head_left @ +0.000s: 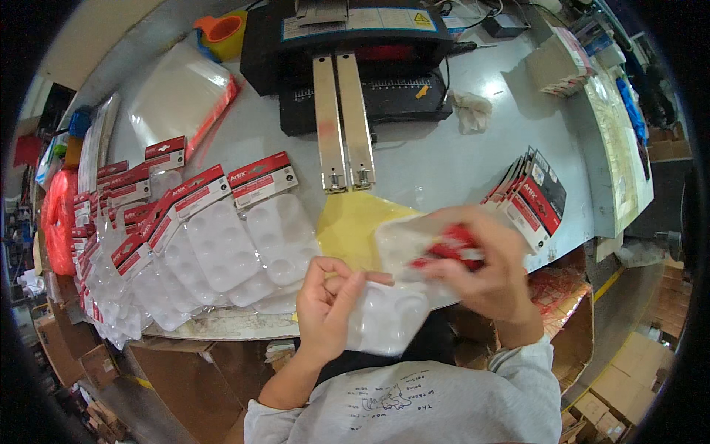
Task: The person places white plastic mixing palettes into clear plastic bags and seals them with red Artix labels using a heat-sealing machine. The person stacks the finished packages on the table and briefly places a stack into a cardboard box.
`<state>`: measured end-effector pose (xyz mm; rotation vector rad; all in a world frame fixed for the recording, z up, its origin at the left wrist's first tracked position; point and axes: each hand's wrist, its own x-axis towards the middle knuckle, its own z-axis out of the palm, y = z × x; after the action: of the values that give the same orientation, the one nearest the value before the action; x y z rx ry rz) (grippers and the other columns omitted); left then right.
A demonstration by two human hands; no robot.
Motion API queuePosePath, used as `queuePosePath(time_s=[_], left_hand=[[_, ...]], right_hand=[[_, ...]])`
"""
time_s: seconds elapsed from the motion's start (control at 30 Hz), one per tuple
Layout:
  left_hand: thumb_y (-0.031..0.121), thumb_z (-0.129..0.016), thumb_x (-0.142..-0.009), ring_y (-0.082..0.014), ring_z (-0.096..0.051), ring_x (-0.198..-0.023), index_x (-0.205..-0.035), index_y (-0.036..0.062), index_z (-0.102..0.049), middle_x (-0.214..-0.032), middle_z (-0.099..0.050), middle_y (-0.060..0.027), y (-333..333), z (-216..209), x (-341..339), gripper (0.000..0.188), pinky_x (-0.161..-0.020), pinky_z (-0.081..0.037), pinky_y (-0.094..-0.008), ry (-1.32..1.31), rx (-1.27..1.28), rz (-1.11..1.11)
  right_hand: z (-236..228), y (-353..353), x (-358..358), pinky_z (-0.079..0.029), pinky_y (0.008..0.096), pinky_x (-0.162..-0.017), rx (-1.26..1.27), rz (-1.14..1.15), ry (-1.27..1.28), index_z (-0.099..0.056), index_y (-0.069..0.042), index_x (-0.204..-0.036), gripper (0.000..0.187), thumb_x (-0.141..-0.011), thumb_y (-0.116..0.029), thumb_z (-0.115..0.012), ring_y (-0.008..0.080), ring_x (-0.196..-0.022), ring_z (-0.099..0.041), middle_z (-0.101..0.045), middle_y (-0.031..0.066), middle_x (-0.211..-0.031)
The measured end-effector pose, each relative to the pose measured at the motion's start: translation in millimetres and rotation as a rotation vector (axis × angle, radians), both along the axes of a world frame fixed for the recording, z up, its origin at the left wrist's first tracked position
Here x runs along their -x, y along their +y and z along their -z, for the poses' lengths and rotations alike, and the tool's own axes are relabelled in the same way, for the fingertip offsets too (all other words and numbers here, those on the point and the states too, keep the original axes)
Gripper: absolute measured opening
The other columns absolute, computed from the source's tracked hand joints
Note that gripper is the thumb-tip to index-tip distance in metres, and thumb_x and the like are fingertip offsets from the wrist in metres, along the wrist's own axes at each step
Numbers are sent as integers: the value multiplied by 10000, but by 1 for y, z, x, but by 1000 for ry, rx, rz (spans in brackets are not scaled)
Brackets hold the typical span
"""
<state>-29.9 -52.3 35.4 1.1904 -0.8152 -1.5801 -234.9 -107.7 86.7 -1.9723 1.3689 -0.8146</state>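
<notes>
Near the table's front edge, my left hand [325, 307] pinches the edge of a white plastic palette [386, 320] with rounded wells, tilted over my lap. Its thumb and fingers are closed. My right hand [484, 259], smeared by motion, is closed around a red header card [457, 248] just to the right of the palette. Behind these, a second white welled palette [393, 240] lies partly under my right hand. A yellow sheet [347, 222] is on the table beyond my left hand. Whether the card touches either palette is hidden.
Bagged white palettes with red header cards [214, 237] pile up at left. A black machine [347, 44] with two metal rails [344, 118] stands at the back. Clear bags [177, 96] lie behind the pile. Folded header cards [529, 200] stand at right. Cardboard boxes [629, 377] sit below.
</notes>
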Motion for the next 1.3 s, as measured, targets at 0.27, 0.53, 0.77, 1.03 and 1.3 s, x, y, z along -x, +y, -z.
queuePosePath(time_s=[0.27,0.53,0.77,1.03,1.3], left_hand=[[94,-611,-879,-53,-542,-635,-910,-19,-625,-753,-665,-58,7,2,-11,119,-576,-427,-194,-346,64,0],[149,-646,-856,-76,-507,-519,-869,5,-644,-600,-589,-79,2,5,-17,145,-494,-397,-228,-546,115,73],[123,-632,-864,-67,-478,-534,-867,-9,-643,-620,-567,-18,0,14,-22,132,-499,-383,-215,-501,184,-32],[99,-597,-893,-39,-452,-656,-861,-44,-639,-711,-570,25,-1,28,-20,153,-598,-368,-179,-371,87,-301],[152,-504,-937,-69,-429,-701,-814,-19,-558,-712,-526,-18,-19,28,-16,218,-653,-377,-224,-465,45,-232]], right_hand=[[36,-11,-47,-423,307,-430,93,-85,77,-530,-55,-690,384,-721,-369,-747,229,-484,-574,-589,77,-600],[36,-9,-45,-403,298,-402,162,-137,127,-508,-64,-630,365,-701,-319,-759,195,-463,-568,-561,71,-548],[42,-13,-29,-435,286,-440,63,34,-48,-636,-30,-760,191,-781,-205,-711,195,-486,-585,-591,100,-584],[51,9,-7,-462,216,-495,-887,34,-563,-669,24,-848,179,-881,-134,-591,87,-582,-600,-636,47,-687],[69,-2,-24,-427,217,-475,-885,162,-741,-640,42,-816,140,-841,-94,-615,96,-527,-548,-599,53,-665]])
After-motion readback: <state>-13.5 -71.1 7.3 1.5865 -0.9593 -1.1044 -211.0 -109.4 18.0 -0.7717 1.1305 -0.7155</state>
